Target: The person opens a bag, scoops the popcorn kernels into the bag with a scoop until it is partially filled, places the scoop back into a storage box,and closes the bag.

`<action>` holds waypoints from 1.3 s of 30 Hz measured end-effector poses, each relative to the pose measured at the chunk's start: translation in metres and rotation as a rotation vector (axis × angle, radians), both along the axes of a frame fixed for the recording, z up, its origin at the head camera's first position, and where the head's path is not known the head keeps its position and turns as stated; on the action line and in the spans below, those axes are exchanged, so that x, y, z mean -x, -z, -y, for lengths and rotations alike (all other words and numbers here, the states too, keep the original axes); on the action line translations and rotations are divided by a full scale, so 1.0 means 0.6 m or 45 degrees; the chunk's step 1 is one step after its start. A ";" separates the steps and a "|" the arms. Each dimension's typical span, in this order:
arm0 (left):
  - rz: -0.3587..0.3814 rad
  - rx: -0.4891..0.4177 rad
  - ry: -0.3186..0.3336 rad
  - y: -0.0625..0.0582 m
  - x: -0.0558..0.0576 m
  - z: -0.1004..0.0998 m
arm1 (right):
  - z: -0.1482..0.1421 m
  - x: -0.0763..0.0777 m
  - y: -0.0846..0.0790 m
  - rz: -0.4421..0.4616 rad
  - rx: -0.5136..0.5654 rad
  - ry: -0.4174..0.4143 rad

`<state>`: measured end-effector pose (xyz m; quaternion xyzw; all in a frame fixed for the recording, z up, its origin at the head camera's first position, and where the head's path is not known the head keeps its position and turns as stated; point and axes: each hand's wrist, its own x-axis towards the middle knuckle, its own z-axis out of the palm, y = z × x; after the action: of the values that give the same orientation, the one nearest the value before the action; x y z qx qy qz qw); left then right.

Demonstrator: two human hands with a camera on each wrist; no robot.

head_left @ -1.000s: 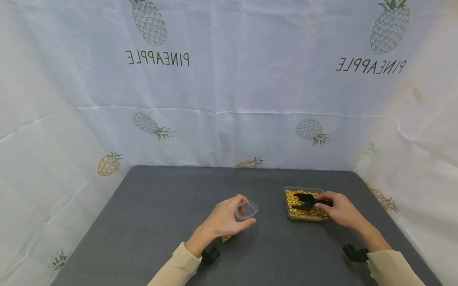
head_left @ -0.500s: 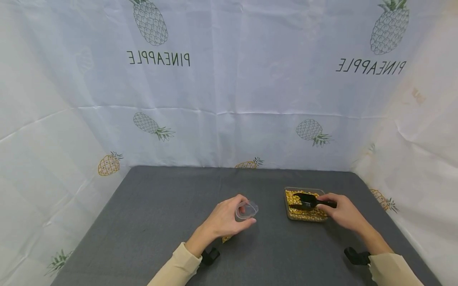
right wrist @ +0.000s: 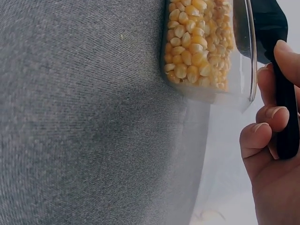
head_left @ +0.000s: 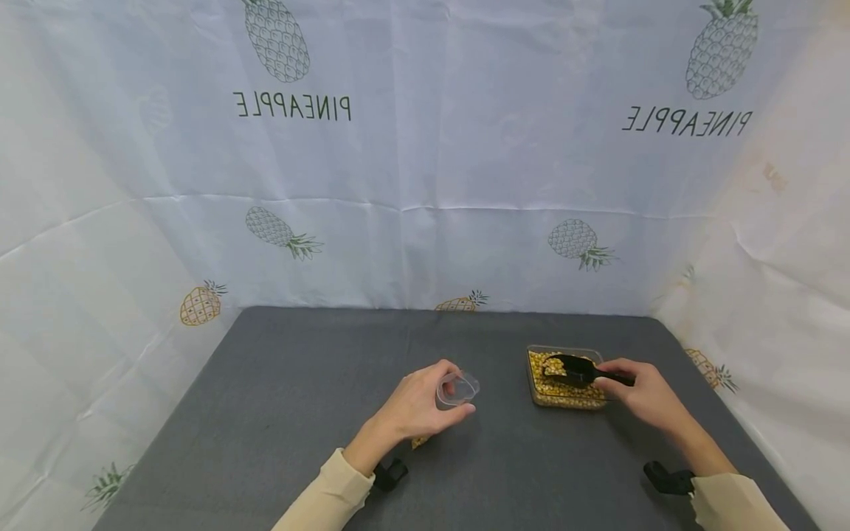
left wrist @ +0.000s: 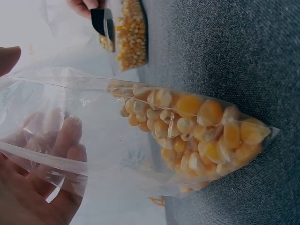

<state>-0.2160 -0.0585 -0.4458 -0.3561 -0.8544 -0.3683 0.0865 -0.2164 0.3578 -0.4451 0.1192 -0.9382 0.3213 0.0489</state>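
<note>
My left hand grips a clear plastic bag near its top, thumb on one side and fingers on the other. The mouth of the bag stands round and spread between them. Yellow corn kernels fill the bag's lower end, close over the table. My right hand holds a black scoop by its handle, fingers wrapped round it. Kernels lie in the scoop's bowl, which is over a clear rectangular container of corn kernels. The left hand mostly hides the filled part of the bag in the head view.
A dark grey cloth covers the table. White curtains printed with pineapples stand behind it and along both sides. Black straps with small devices sit at both wrists.
The scoop has drawn back to the right, its bowl turning upward with kernels now showing in it. The right hand moved with it. My left hand and the bag have stayed in place.
</note>
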 end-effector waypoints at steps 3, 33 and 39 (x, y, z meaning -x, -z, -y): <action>-0.001 -0.005 0.005 0.001 0.001 0.000 | 0.000 -0.002 -0.003 -0.024 -0.004 -0.005; 0.026 0.028 -0.002 0.001 0.001 0.002 | 0.046 -0.014 -0.049 -0.117 -0.012 -0.109; 0.035 0.043 -0.015 0.001 0.001 0.001 | 0.061 -0.015 -0.058 -0.118 0.004 -0.150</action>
<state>-0.2164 -0.0591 -0.4463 -0.3474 -0.8637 -0.3582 0.0709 -0.2072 0.3215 -0.4104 0.1887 -0.9258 0.3193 0.0734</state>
